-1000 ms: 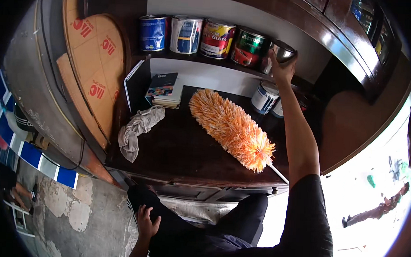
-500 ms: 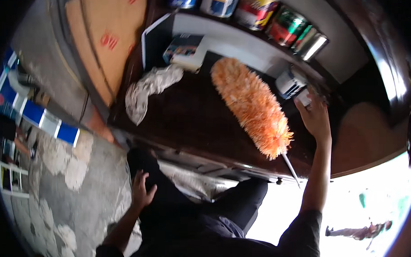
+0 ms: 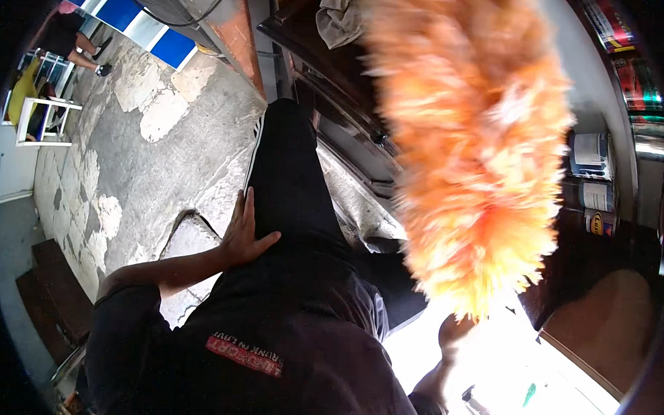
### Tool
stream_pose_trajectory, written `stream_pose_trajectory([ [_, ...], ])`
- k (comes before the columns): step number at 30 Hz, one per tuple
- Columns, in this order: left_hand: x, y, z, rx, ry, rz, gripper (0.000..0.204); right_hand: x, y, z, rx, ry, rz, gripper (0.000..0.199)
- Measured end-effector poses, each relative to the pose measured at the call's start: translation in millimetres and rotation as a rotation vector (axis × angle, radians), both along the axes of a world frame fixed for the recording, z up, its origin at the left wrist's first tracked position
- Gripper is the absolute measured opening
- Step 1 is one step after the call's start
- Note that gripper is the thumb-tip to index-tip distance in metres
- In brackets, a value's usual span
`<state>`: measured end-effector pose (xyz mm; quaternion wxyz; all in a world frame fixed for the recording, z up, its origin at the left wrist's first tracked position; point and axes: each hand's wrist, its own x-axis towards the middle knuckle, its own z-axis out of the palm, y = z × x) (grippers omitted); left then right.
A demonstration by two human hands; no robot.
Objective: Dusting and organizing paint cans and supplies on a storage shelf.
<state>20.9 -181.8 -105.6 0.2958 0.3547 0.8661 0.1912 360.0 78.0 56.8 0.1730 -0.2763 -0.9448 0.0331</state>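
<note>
Cracked grey concrete floor (image 3: 129, 149) fills the left of my view, with a blue-and-white striped panel (image 3: 145, 18) at the top and a dark wooden desk (image 3: 336, 98) running along the upper middle. I see the feather duster (image 3: 473, 146) raised close to the camera: a large, fluffy, orange head paler at the strand tips, blurred, covering the desk and much of the shelving. The right hand (image 3: 455, 332) sits at its lower end, against bright glare; I take it to be gripping the duster's handle, though the fingers are washed out. The left hand (image 3: 245, 230) lies flat on the dark trouser leg, fingers extended, holding nothing. A grey cloth (image 3: 340, 16) lies crumpled on the desk. At the right, cylindrical tins (image 3: 589, 172) stand on a shelf, with white and dark labels; their contents are not visible. More tins (image 3: 629, 64) with red labels sit above.
</note>
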Motion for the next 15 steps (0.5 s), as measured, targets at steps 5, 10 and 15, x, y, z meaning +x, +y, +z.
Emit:
stream_pose_trajectory([
  [5,2.8,0.1,-10.0,0.047,0.005,0.027,0.108,-65.8,-36.6,-119.9,-0.694,-0.340,0.150,0.020],
  [10,2.2,-4.3,-12.7,0.070,-0.004,0.027,0.113,-71.1,-25.5,-184.6,-0.721,-0.448,-0.239,0.009],
  [15,-0.7,-0.4,-21.4,0.070,0.019,0.018,0.115,-74.0,-27.1,-172.2,-0.705,-0.445,-0.134,0.020],
])
